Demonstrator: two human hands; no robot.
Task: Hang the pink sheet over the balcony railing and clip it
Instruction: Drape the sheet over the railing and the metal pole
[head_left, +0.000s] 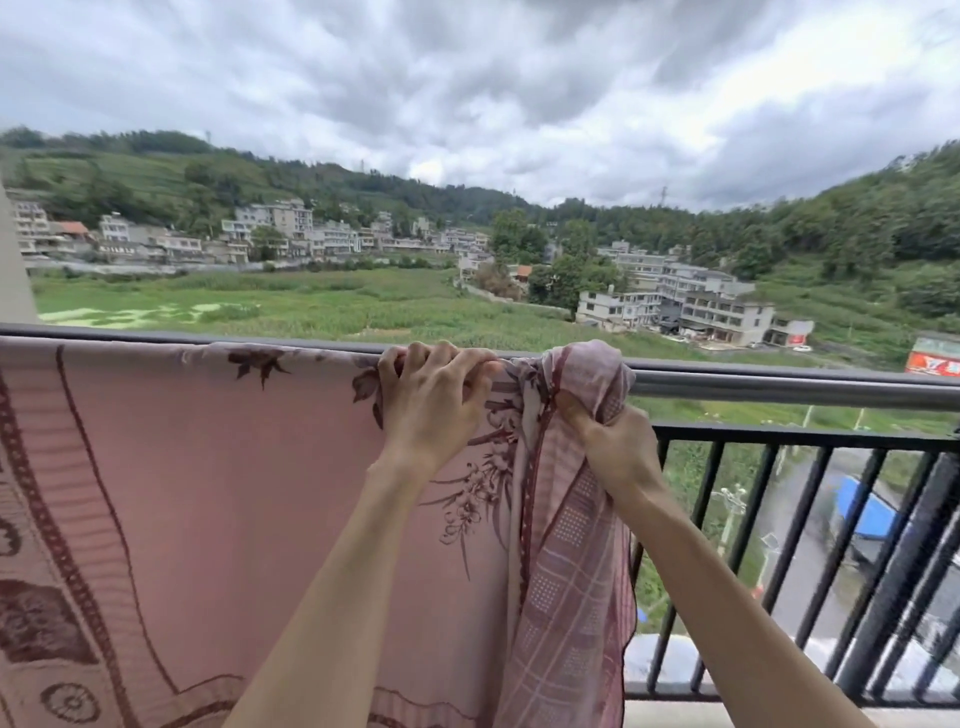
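sheet: pink cotton-like sheet with dark red floral and border print (218, 467) is hanging over the grey metal balcony railing top bar (779, 387), draping down the near side from the rail's left end to about its middle.
long axis: sheet is running along the rail, left to right; its right end is lying bunched, not spread.
left hand: left hand (434, 395) is pressing down on the top bar with fingers curled over the fabric, pinning the sheet at the fold.
right hand: right hand (610, 441) is closing in a fist on the gathered right edge just below the bar; the wad of cloth (592, 371) is humping up over the rail above it.
key relation: bunched end is sitting directly between and just right of both hands; right hand is the nearer one, already gripping it. Bare rail is continuing to the right, so the spread looks like it has to go rightward along the bar while the left hand is anchoring.
clip: none is showing anywhere in view; cannot tell where the clips are.
containers: none in view.
progress (judgement): draping is mostly done, right end needs flattening, clipping not yet started.
risk (judgement): open drop beyond the black vertical balusters (810, 545); letting go of the wad unpinned could let it slide over.
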